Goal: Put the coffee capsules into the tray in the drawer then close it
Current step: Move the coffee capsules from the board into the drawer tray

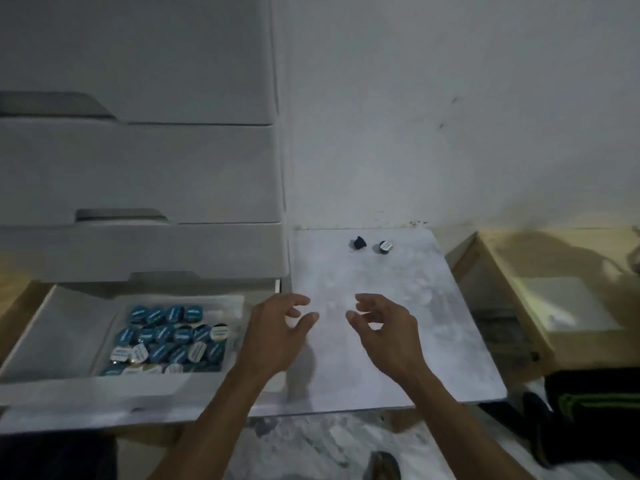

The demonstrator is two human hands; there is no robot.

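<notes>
Four white drawer fronts make up the cabinet (138, 168) filling the upper left of the frame, largest item in view; three are flush, each with a recessed handle notch.

One bottom drawer (62, 344), pulled out at lower left, white inside, with its front panel along the lower left edge.

One pale marbled slab (398, 341), centre to lower right, lying flat with its far edge against the wall.

One wooden box or frame (540, 306), right of the slab, dimly lit; contents unclear.

One dark bag (588, 410) with green trim, lower right corner.

One white tray (239, 306) in the right part of the open drawer, holding a dense pile of coffee capsules (166, 336), mostly blue-lidded, several white-lidded, lying in rough rows.

Two hands, both over the near centre of the slab, just apart from each other, palms facing inward. Left hand (277, 337): fingers loosely curled, thumb extended, nothing held. Right hand (384, 334): fingers loosely curled, thumb extended, nothing held.

Two loose capsules at the far edge of the slab, upper centre, well apart from the hands and near each other: dark capsule (358, 243), on its side; white-lidded capsule (384, 246), lid tilted toward the camera.
</notes>
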